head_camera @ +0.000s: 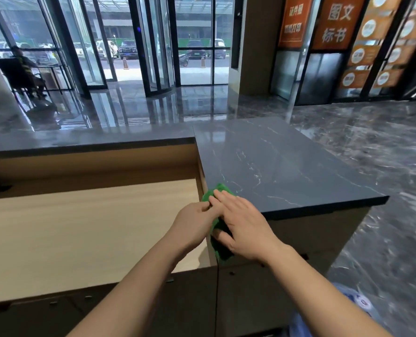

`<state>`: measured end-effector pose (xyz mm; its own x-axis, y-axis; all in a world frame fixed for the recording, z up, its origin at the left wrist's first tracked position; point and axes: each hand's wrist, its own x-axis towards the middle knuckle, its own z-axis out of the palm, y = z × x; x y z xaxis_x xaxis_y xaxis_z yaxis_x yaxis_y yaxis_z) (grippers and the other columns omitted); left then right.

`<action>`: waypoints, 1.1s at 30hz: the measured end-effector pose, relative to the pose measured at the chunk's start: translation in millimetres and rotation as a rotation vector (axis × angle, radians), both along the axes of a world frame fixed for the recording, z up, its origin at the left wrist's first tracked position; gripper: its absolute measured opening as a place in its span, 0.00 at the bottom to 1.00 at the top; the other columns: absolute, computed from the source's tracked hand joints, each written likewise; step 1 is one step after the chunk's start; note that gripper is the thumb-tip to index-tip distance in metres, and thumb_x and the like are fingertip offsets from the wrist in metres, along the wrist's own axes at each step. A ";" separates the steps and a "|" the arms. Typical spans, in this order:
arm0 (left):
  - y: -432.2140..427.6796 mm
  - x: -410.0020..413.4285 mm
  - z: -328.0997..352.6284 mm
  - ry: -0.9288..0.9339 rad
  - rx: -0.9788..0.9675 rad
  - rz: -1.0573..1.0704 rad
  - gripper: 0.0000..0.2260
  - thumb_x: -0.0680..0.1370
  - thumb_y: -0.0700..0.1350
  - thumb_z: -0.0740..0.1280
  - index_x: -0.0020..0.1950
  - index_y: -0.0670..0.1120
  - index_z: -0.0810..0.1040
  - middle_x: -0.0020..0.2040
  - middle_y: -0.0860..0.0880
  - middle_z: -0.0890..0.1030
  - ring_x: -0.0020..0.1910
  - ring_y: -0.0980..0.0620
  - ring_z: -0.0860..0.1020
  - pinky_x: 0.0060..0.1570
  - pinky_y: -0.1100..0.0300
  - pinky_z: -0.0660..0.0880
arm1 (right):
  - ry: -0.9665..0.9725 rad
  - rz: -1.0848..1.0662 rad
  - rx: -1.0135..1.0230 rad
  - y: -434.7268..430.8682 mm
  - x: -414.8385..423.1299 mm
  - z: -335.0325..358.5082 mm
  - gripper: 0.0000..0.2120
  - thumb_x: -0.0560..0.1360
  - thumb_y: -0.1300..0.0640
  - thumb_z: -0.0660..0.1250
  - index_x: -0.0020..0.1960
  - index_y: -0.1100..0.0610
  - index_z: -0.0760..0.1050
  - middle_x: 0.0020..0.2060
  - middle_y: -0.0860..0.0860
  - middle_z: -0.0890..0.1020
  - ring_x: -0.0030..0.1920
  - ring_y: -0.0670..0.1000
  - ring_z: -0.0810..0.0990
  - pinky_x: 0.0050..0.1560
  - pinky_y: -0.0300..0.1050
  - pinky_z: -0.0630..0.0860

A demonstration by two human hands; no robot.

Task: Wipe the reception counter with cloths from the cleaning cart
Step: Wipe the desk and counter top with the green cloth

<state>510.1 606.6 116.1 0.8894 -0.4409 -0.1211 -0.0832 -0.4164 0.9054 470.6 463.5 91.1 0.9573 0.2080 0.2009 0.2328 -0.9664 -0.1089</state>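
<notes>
A green cloth [220, 190] lies over the near left corner of the dark marbled reception counter top [275, 161] and hangs down its side. My right hand [241, 222] lies flat on the cloth with straight fingers, thumb against the hanging part. My left hand [193, 221] is curled beside it and pinches the cloth's left edge at the counter's corner. Most of the cloth is hidden under my hands.
A lower pale wooden desk surface [80, 227] sits left of the raised counter, behind a dark ledge [80, 142]. Glossy dark marble floor [384, 166] spreads to the right. Glass revolving doors [153, 45] stand ahead. A person [24, 66] sits far left.
</notes>
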 end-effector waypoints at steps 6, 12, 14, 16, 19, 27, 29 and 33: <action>-13.1 -16.6 0.8 -0.832 0.649 -0.033 0.20 0.72 0.52 0.69 0.61 0.52 0.70 0.62 0.55 0.75 0.64 0.50 0.71 0.62 0.57 0.67 | -0.066 0.032 -0.022 -18.3 2.0 -6.0 0.36 0.77 0.48 0.66 0.79 0.55 0.54 0.78 0.51 0.56 0.78 0.50 0.53 0.78 0.45 0.45; -20.3 -8.8 -10.5 -0.940 0.728 -0.007 0.20 0.75 0.52 0.67 0.65 0.53 0.68 0.64 0.55 0.76 0.65 0.52 0.72 0.68 0.59 0.58 | -0.101 0.075 0.008 -29.6 2.9 -2.6 0.34 0.77 0.49 0.68 0.78 0.54 0.58 0.78 0.49 0.59 0.78 0.48 0.55 0.75 0.41 0.41; -24.0 -9.6 -11.2 -0.941 0.742 0.009 0.19 0.75 0.53 0.67 0.64 0.53 0.69 0.63 0.55 0.77 0.65 0.52 0.72 0.69 0.59 0.56 | -0.111 0.090 0.015 -35.2 3.0 -3.9 0.34 0.77 0.50 0.67 0.78 0.54 0.58 0.78 0.49 0.59 0.78 0.48 0.54 0.74 0.40 0.40; -30.3 -11.1 -11.5 -0.947 0.745 0.020 0.19 0.74 0.52 0.68 0.63 0.53 0.70 0.62 0.54 0.78 0.64 0.52 0.73 0.69 0.58 0.57 | -0.125 0.096 0.023 -42.5 2.6 -6.3 0.34 0.76 0.51 0.68 0.78 0.54 0.59 0.77 0.49 0.59 0.78 0.48 0.55 0.73 0.40 0.40; -50.3 -14.2 -10.5 -0.972 0.732 0.013 0.19 0.73 0.51 0.68 0.63 0.53 0.70 0.61 0.54 0.79 0.63 0.52 0.74 0.69 0.59 0.56 | -0.150 0.085 0.039 -61.6 -1.0 -10.8 0.34 0.75 0.53 0.71 0.77 0.55 0.61 0.77 0.50 0.62 0.77 0.49 0.57 0.74 0.42 0.42; -154.2 -25.0 -18.7 -1.059 0.662 -0.011 0.23 0.61 0.47 0.76 0.55 0.48 0.79 0.44 0.52 0.84 0.48 0.49 0.81 0.64 0.55 0.68 | -0.164 0.012 0.039 -160.9 -24.8 -16.2 0.35 0.73 0.53 0.72 0.76 0.57 0.63 0.76 0.51 0.64 0.77 0.50 0.60 0.74 0.44 0.44; -181.8 -27.2 -21.3 -1.089 0.621 -0.007 0.24 0.55 0.48 0.79 0.49 0.48 0.81 0.37 0.53 0.83 0.40 0.51 0.82 0.59 0.56 0.73 | -0.164 -0.001 0.036 -187.6 -31.4 -16.1 0.35 0.73 0.53 0.72 0.76 0.57 0.63 0.76 0.50 0.64 0.77 0.50 0.60 0.74 0.45 0.44; -235.6 -35.4 -22.1 -1.113 0.587 -0.022 0.25 0.50 0.50 0.80 0.45 0.49 0.81 0.32 0.54 0.81 0.36 0.53 0.81 0.56 0.57 0.75 | -0.166 -0.023 0.040 -241.1 -43.2 -16.3 0.35 0.72 0.54 0.72 0.76 0.56 0.63 0.76 0.50 0.64 0.76 0.49 0.60 0.74 0.44 0.43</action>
<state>474.7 370.9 93.9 0.6284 -0.5911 0.5058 -0.6933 -0.7203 0.0196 427.4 222.3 74.8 0.9146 0.1756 0.3642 0.2291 -0.9673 -0.1091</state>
